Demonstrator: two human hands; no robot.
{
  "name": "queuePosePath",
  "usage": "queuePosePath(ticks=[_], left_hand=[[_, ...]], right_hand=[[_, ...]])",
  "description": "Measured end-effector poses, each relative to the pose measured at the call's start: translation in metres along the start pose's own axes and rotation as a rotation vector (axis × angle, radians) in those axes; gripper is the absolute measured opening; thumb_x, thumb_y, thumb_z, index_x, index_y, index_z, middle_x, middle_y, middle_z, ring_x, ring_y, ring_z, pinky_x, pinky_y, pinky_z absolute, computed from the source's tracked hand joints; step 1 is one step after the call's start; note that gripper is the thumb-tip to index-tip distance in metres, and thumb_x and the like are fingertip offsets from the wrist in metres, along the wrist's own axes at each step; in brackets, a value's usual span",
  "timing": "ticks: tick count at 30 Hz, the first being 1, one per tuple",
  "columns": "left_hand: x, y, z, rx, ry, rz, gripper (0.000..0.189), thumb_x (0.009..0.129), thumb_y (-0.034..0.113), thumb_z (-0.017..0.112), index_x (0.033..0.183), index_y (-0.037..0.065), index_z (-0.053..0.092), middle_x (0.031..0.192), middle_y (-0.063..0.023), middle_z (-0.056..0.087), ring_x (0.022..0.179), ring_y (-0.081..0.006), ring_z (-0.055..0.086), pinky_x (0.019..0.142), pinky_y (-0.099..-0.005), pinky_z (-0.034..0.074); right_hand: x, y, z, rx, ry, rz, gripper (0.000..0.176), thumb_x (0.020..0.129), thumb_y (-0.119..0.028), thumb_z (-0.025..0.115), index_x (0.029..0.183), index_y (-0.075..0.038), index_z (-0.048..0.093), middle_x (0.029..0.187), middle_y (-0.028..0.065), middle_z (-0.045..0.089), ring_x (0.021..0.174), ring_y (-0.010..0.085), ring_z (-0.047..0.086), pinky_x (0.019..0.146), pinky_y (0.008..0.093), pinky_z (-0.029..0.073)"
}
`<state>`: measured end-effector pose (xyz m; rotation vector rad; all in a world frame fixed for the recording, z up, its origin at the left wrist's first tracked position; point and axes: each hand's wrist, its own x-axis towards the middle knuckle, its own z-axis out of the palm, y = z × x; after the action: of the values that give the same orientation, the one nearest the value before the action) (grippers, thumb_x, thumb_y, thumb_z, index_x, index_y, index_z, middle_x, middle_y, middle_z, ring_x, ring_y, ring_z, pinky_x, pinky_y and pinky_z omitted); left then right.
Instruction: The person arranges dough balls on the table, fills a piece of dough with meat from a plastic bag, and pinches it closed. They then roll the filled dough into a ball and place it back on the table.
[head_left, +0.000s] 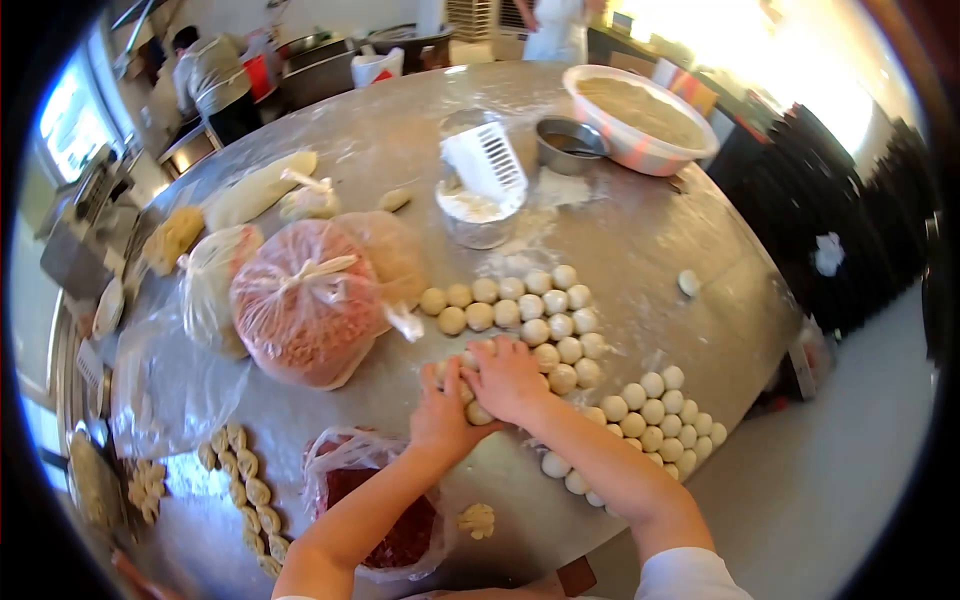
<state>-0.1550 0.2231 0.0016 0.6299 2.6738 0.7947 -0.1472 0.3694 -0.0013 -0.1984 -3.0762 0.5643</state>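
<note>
Both hands meet near the middle of the metal table, around a few pale dough balls (478, 411). My left hand (440, 410) curves round their left and near side. From the right, my right hand (505, 380) lies over them, its fingers pressed together at the far side. Just beyond and to the right are rows of round dough balls (507, 312). A second group of dough balls (653, 411) sits to the right of my right forearm. Between and below my forearms is an open plastic bag of dark red filling (400, 530).
Tied bags, one with pinkish filling (305, 300), stand at left. Twisted dough pieces (250, 490) lie at lower left. Farther back are a flour container with a white scoop (485, 180), a metal bowl (570, 145) and a large basin (640, 120). Two people stand beyond the table.
</note>
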Motion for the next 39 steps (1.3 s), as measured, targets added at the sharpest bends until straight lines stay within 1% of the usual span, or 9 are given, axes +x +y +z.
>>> queuePosePath(ticks=[9,12,14,17,23,25,32,36,39], left_hand=[[0.023,-0.028,-0.027,0.038,-0.133,0.149,0.104,0.057,0.041,0.089,0.144,0.017,0.037,0.146,-0.022,0.032,0.126,-0.0422,0.048,0.099,-0.0472,0.047],[0.015,-0.026,-0.025,0.107,-0.083,0.167,0.103,0.06,0.038,0.088,0.146,0.022,0.034,0.147,-0.0194,0.031,0.13,-0.0401,0.043,0.099,-0.0491,0.047],[0.013,-0.026,-0.025,0.113,-0.088,0.138,0.106,0.059,0.038,0.088,0.148,0.023,0.033,0.148,-0.019,0.03,0.132,-0.0403,0.04,0.1,-0.0492,0.046],[0.012,-0.022,-0.023,0.127,-0.089,0.105,0.108,0.058,0.039,0.088,0.148,0.023,0.032,0.149,-0.0186,0.028,0.131,-0.0416,0.039,0.1,-0.0496,0.046],[0.01,-0.018,-0.028,0.158,-0.137,0.074,0.113,0.057,0.044,0.089,0.151,0.024,0.028,0.152,-0.0208,0.025,0.132,-0.0429,0.039,0.103,-0.0505,0.043],[0.009,-0.028,-0.017,0.077,-0.095,0.117,0.113,0.058,0.043,0.089,0.151,0.024,0.026,0.151,-0.0213,0.025,0.132,-0.044,0.039,0.103,-0.0521,0.043],[0.016,-0.026,-0.031,0.002,-0.175,0.082,0.105,0.06,0.04,0.087,0.148,0.023,0.032,0.148,-0.0185,0.028,0.127,-0.0431,0.045,0.097,-0.0489,0.048],[0.012,-0.028,-0.031,0.027,-0.137,0.108,0.106,0.06,0.04,0.087,0.148,0.024,0.031,0.148,-0.0178,0.028,0.126,-0.0417,0.046,0.096,-0.0493,0.049],[0.01,-0.023,-0.039,0.074,-0.201,0.101,0.125,0.052,0.036,0.092,0.153,0.022,0.02,0.151,-0.02,0.024,0.128,-0.042,0.043,0.099,-0.0465,0.048]], right_hand=[[-0.004,-0.009,0.006,0.236,-0.12,0.165,0.056,0.093,-0.044,0.056,0.137,-0.01,0.046,0.118,0.0303,0.054,0.106,0.0481,0.055,0.091,0.054,0.047],[-0.01,0.003,-0.019,0.174,-0.183,0.007,0.083,0.08,-0.049,0.071,0.143,-0.004,0.039,0.126,0.0319,0.052,0.118,0.047,0.051,0.1,0.0486,0.044],[-0.026,0.013,-0.031,0.007,-0.089,-0.09,0.091,0.068,-0.037,0.084,0.143,-0.01,0.04,0.127,0.0235,0.053,0.119,0.042,0.05,0.098,0.0494,0.044],[-0.038,0.015,-0.047,-0.098,-0.233,-0.037,0.086,0.067,-0.023,0.084,0.141,-0.009,0.041,0.12,0.019,0.057,0.114,0.0364,0.053,0.094,0.0471,0.046],[-0.041,0.031,-0.016,-0.21,0.013,-0.11,0.063,0.068,-0.003,0.07,0.127,-0.007,0.048,0.092,0.0184,0.063,0.095,0.0371,0.061,0.081,0.047,0.05],[-0.035,0.025,-0.018,-0.19,-0.13,-0.013,0.078,0.063,-0.006,0.077,0.133,-0.006,0.043,0.104,0.0217,0.064,0.101,0.0418,0.06,0.086,0.0482,0.05],[-0.041,0.009,-0.026,0.202,-0.177,0.103,0.091,0.064,-0.017,0.08,0.142,-0.004,0.034,0.099,0.0226,0.067,0.093,0.0389,0.066,0.085,0.0447,0.053],[-0.049,0.006,-0.029,0.098,-0.149,0.051,0.094,0.065,-0.014,0.082,0.144,-0.004,0.031,0.129,0.0249,0.052,0.118,0.0403,0.055,0.096,0.0439,0.048],[-0.053,-0.007,-0.038,0.068,-0.223,0.051,0.115,0.056,-0.019,0.091,0.148,-0.007,0.024,0.143,0.0235,0.035,0.124,0.0397,0.049,0.101,0.0428,0.046]])
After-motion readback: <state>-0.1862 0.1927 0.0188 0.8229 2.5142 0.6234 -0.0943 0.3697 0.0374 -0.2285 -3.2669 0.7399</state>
